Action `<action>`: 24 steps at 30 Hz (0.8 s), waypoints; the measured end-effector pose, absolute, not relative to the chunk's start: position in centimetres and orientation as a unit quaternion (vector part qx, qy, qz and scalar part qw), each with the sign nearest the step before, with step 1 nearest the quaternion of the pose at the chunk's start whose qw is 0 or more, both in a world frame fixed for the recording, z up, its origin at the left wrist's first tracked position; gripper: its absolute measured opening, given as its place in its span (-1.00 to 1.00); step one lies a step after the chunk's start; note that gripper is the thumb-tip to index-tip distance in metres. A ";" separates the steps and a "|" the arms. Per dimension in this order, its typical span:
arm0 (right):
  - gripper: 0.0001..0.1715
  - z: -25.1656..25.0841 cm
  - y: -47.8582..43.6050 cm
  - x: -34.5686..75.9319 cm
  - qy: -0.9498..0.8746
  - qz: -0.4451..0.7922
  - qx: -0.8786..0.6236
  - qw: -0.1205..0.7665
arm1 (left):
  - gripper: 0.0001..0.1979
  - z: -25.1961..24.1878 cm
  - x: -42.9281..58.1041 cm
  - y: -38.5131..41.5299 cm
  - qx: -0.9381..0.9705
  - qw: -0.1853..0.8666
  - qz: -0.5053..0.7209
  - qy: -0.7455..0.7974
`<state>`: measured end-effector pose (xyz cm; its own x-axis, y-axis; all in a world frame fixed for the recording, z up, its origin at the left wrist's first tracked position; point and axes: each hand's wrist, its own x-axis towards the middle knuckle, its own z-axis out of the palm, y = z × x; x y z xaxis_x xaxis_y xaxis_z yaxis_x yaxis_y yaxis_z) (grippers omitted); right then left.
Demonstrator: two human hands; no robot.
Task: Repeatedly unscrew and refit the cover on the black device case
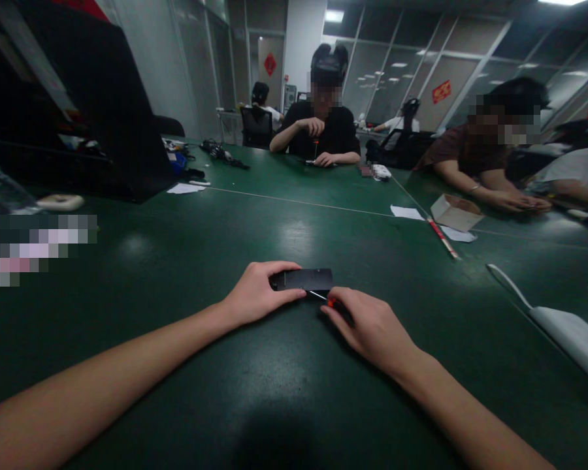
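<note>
A black, flat rectangular device point(308, 279) lies on the green table point(269, 378), near the middle of the view. My left hand point(259, 292) grips its left end, thumb along the near edge and fingers along the far edge. Closed around the dark handle of a screwdriver point(317, 296) with an orange-red collar is my right hand point(367, 321). The screwdriver's thin metal shaft points left to the near edge of the device, close to my left thumb. Exactly where its tip rests is too small to tell.
A white device with a cable point(571, 336) lies at the right. Farther back are an open box point(455, 212), a red-and-white strip point(441, 239), papers and black cables point(221, 153). A large black panel point(102, 98) stands at left. Several people sit beyond.
</note>
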<state>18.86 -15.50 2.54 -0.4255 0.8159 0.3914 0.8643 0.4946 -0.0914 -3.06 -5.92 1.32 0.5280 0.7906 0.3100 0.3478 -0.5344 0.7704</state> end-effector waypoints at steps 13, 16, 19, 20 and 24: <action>-0.72 5.3 -15.1 21.4 -0.882 -0.197 -0.413 0.114 | -0.57 1.4 -3.0 -5.7 0.798 0.374 0.328 0.341; -0.74 5.7 -15.3 21.7 -0.881 -0.203 -0.410 0.117 | -0.55 1.3 -3.0 -5.6 0.784 0.390 0.332 0.352; -0.75 6.0 -15.4 21.7 -0.877 -0.206 -0.415 0.124 | -0.54 1.3 -3.0 -5.5 0.777 0.404 0.327 0.355; -0.75 6.0 -15.5 21.7 -0.876 -0.211 -0.416 0.123 | -0.54 1.3 -3.0 -5.5 0.779 0.406 0.324 0.351; -0.72 6.3 -15.5 21.3 -0.875 -0.225 -0.417 0.099 | -0.52 1.4 -2.9 -5.5 0.776 0.414 0.325 0.346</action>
<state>21.26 -15.54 6.25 -0.6330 0.6847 0.3612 0.7740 0.5519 0.3103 -2.94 -5.46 1.37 0.5486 0.8073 0.2175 0.2687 -0.4166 0.8685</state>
